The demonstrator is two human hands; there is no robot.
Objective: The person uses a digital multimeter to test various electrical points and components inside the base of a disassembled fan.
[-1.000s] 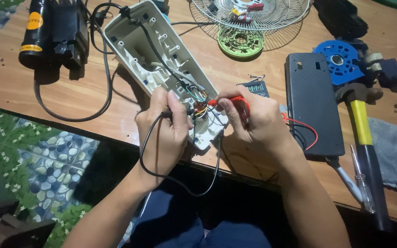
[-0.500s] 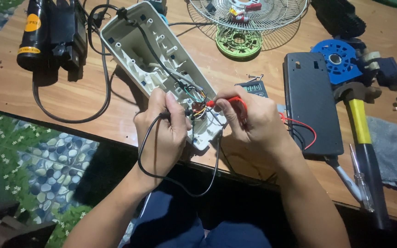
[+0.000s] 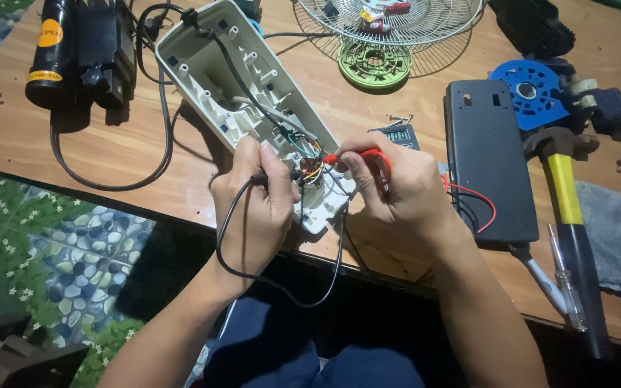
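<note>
left hand (image 3: 256, 197) pinching black probe (image 3: 271, 177), right hand (image 3: 397, 188) gripping red probe (image 3: 357, 156); tips seemingly on wiring in open white housing (image 3: 231, 86)

A home repair bench: wooden table (image 3: 52, 136) strewn with a hammer (image 3: 566, 179), fan grille (image 3: 397, 18) and screwdriver (image 3: 566, 276).

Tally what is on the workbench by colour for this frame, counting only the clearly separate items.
White or cream: 1, the open plastic casing that the left hand and right hand probe.
Black: 2, the motor unit and the flat black panel.
Blue: 1, the round blue part.
Green: 1, the green ring.
Yellow: 1, the hammer.
Grey: 1, the cloth.
Total: 7.
</note>
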